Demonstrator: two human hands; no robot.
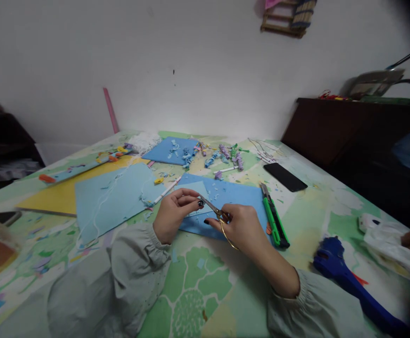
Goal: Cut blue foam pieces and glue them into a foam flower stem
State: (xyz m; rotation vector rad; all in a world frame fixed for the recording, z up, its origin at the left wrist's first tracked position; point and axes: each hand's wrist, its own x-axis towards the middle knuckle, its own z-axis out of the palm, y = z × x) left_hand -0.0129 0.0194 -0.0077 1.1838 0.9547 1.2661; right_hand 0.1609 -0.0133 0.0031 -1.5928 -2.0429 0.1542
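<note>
The gold-handled scissors (222, 220) are in the right hand's (243, 227) grip, blades reaching the fingertips of the left hand (180, 209), which is pinched narrow, its contents unclear. No writing is readable.

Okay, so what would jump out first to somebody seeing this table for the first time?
Probably the right hand working gold-handled scissors against the fingertips of the left hand, over blue sheets at the center. Next, the bright green cutter just right of them, and the dark blue tool at the lower right.
</note>
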